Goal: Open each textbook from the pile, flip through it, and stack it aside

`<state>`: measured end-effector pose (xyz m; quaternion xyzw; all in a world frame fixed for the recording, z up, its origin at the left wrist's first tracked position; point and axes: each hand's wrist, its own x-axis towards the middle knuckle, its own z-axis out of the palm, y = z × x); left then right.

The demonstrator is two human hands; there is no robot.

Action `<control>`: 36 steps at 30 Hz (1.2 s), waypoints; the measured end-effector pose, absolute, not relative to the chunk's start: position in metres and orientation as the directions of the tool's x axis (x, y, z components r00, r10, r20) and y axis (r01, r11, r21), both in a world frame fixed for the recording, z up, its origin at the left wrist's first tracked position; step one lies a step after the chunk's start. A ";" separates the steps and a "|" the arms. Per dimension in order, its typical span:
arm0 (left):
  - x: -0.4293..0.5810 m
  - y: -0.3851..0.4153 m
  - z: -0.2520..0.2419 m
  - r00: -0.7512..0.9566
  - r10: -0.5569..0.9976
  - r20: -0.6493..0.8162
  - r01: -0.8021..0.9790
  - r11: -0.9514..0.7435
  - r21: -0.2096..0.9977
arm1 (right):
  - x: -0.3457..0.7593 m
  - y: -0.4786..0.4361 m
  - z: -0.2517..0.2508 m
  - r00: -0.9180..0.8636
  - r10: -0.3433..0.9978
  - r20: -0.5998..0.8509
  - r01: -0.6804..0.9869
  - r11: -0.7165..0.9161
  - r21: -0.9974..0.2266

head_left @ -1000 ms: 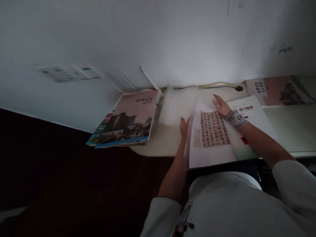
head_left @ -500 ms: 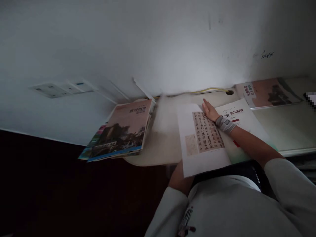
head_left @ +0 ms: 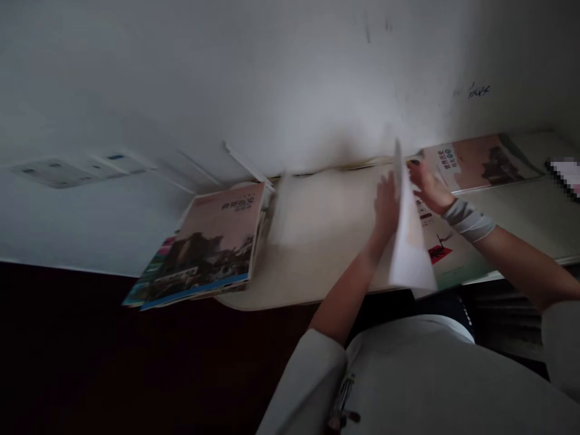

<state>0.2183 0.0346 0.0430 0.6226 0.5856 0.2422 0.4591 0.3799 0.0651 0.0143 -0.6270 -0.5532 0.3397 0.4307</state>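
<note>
1. Two hands noted. The left hand [head_left: 386, 204] was open, fingers extended, at the left face of the raised page [head_left: 411, 248]; contact could not be confirmed.
2. The right hand [head_left: 432, 188] was open, fingers spread, opposite; contact likewise unclear. One band [head_left: 470, 219] circled its wrist.
3. One booklet [head_left: 453, 269] lay at the front edge of the tabletop [head_left: 312, 260], its page standing between the hands.
4. One stack [head_left: 203, 248] overhung the left edge; volumes uncountable.
5. One book [head_left: 483, 162] lay along the back edge.
</note>
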 end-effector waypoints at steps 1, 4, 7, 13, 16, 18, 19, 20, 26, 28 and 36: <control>0.235 0.044 0.037 0.274 0.946 -0.171 0.530 0.001 0.848 | 0.399 0.057 0.026 0.233 0.970 0.064 0.402 -0.036 -0.915; 0.262 0.062 0.013 0.593 0.804 -0.052 0.639 -0.430 0.637 | 0.452 0.029 0.057 0.382 0.900 0.210 0.526 -0.025 -0.850; 0.266 0.071 -0.005 0.729 0.667 -0.151 0.671 -0.654 0.349 | 0.475 -0.006 0.069 0.297 0.881 0.368 0.703 0.059 -0.709; 0.263 0.092 -0.013 0.737 0.670 -0.089 0.666 -0.698 0.262 | 0.430 -0.055 0.018 -0.220 0.969 0.110 0.971 0.228 -0.073; 0.264 0.099 -0.017 0.744 0.653 -0.140 0.666 -0.707 0.239 | 0.418 -0.059 -0.012 -0.211 0.977 -0.019 0.977 0.211 0.006; 0.266 0.102 -0.020 0.738 0.669 -0.084 0.667 -0.706 0.238 | 0.421 -0.057 -0.024 -0.151 0.989 -0.005 0.989 0.151 0.008; 0.267 0.104 -0.022 0.736 0.674 -0.051 0.665 -0.707 0.240 | 0.424 -0.056 -0.028 -0.118 0.993 0.014 0.993 0.118 0.007; 0.268 0.106 -0.023 0.738 0.673 -0.045 0.662 -0.709 0.245 | 0.428 -0.055 -0.031 -0.094 0.995 0.024 0.996 0.093 0.005; 0.284 0.131 -0.025 0.716 0.697 -0.046 0.644 -0.633 0.430 | 0.457 -0.048 -0.033 0.118 0.987 0.113 0.987 -0.103 -0.127; 0.295 0.144 -0.021 0.682 0.731 -0.016 0.614 -0.561 0.556 | 0.470 -0.042 -0.029 0.273 0.954 0.121 0.943 -0.240 -0.232; 0.347 0.166 0.005 0.733 0.667 -0.131 0.506 -0.407 0.760 | 0.480 -0.014 -0.024 0.348 0.937 -0.018 0.852 -0.324 -0.411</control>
